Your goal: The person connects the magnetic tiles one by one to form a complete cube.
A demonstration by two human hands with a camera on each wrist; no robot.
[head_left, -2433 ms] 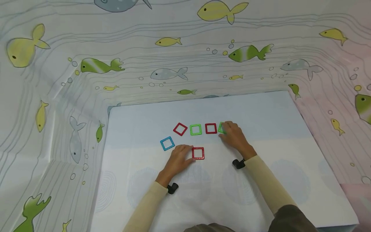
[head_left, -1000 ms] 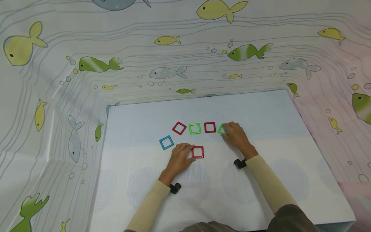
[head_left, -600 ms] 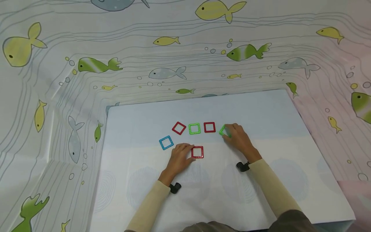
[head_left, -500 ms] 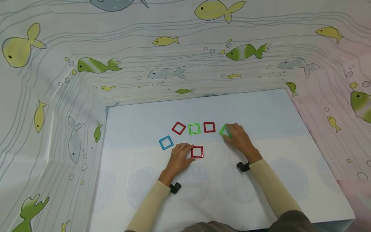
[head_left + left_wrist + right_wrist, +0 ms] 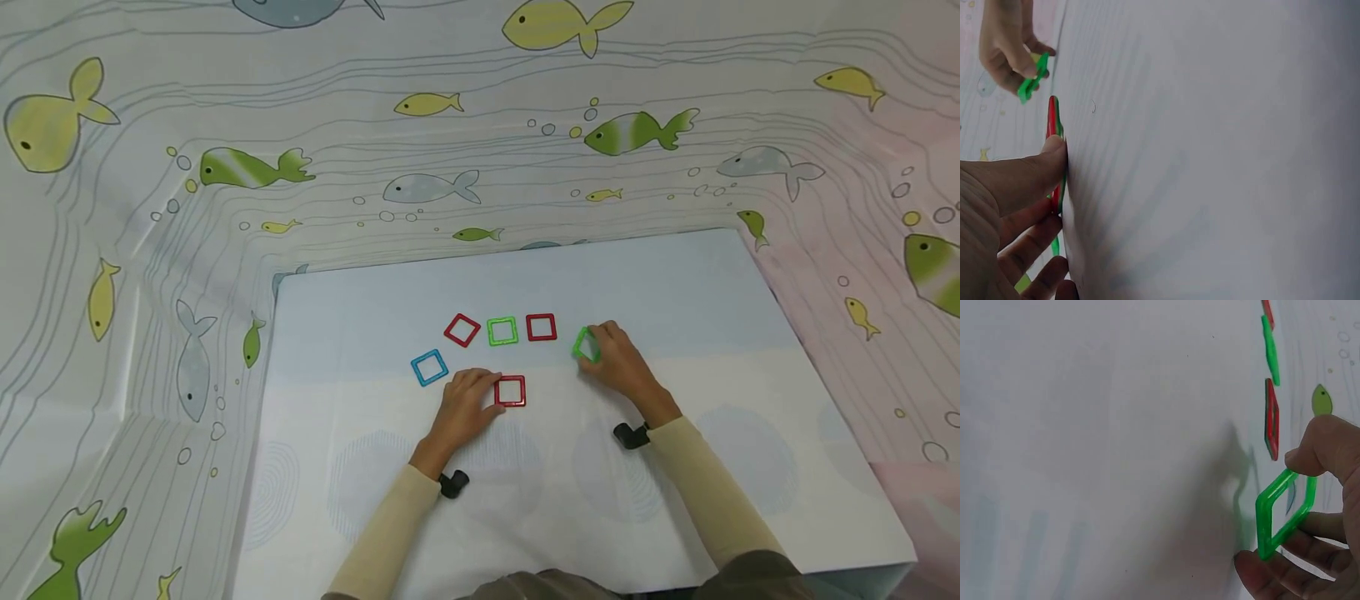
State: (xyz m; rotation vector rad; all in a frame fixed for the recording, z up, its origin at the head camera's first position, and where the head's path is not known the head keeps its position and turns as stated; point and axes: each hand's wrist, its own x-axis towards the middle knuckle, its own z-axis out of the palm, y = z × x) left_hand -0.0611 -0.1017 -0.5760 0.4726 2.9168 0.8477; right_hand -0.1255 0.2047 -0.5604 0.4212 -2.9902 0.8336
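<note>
My left hand [image 5: 459, 412] pinches a red square magnetic tile [image 5: 523, 392] near the middle of the table, thumb at its near edge and fingers at its far edge. In the left wrist view this red tile [image 5: 1053, 119] lies close to the surface, with a green edge along its underside. My right hand [image 5: 624, 365] holds a green square tile [image 5: 579, 342] between thumb and fingers. The right wrist view shows that green tile [image 5: 1264, 522] tilted and raised, a shadow falling beside it.
Beyond the hands, a row has a red tile [image 5: 530, 328], a green tile [image 5: 491, 332] and a turned red tile [image 5: 449, 327]. A blue tile [image 5: 416, 373] lies left of my left hand. The white table [image 5: 525, 517] meets a fish-patterned backdrop [image 5: 300, 92].
My right hand has drawn the green tile away from the row, to the right and nearer the body, tilting it. The left hand has stayed at the red tile.
</note>
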